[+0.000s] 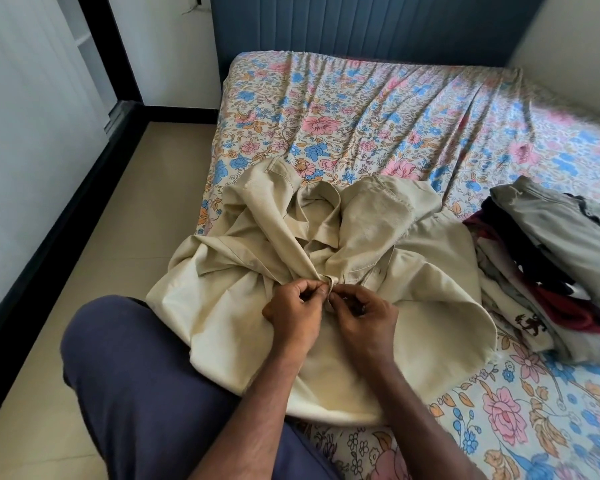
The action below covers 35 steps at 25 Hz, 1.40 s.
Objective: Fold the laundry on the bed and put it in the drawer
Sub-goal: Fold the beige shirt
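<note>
A cream button shirt (343,237) lies crumpled on the floral bed sheet (343,109), collar pointing away from me and hem toward my lap. My left hand (297,311) pinches the left front edge of the shirt at mid-chest. My right hand (364,315) pinches the other front edge right beside it, fingertips of both hands meeting at a button on the placket. A pile of laundry (555,268) in grey, dark, maroon and white sits on the bed to the right of the shirt.
My knee in dark blue trousers (146,375) fills the lower left. A beige tiled floor (125,220) runs along the bed's left side, bordered by a black skirting and white wall. A blue padded headboard (361,26) stands at the far end.
</note>
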Tool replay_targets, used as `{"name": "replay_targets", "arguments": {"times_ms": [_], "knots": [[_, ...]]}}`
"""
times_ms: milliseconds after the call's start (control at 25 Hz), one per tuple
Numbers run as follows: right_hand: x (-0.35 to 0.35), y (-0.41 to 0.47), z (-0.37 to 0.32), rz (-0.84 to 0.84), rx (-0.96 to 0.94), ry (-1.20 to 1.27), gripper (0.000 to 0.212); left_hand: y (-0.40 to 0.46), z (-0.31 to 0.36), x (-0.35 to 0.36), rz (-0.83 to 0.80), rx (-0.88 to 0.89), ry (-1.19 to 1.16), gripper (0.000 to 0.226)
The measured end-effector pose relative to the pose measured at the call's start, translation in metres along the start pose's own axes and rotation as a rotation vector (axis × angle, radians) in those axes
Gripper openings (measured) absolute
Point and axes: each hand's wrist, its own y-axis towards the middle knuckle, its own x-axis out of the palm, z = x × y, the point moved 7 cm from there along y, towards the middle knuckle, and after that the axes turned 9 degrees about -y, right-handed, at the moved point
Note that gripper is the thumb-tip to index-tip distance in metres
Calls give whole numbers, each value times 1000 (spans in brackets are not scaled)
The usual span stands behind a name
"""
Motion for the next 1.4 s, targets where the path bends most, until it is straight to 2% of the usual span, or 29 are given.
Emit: {"name": "replay_targets", "arguments": {"times_ms": [160,240,360,600,760,880,960,1120,1200,1280,1400], "knots": [[1,-5,-10,28,-112,-136,13,0,4,2,-59,-7,-74,24],[0,-6,-13,60,-130,-202,16,-1,5,2,-74,1,-49,14],[0,-6,-15,56,-111,-186,18,-1,5,0,-40,27,3,13],[0,-5,-14,36,-97,-153,12,-2,3,-2,-8,4,-108,12],[-2,-5,-14,38,-95,-126,10,0,4,-2,-21,29,-33,18],[1,-3,-11,-8,-73,-75,10,3,2,1,-62,68,128,27],[6,-1,-10,-57,-80,-86,10,9,-3,0,-77,83,223,23],[12,2,-7,-104,-46,-79,8,12,-3,-1,-133,132,250,6],[11,3,-9,-141,-58,-90,7,10,6,-7,-100,229,328,11],[3,4,-15,-224,-193,-237,20,12,18,-23,-26,376,481,14],[-21,15,-9,-346,-397,-692,24,28,25,-37,-134,531,791,22]]}}
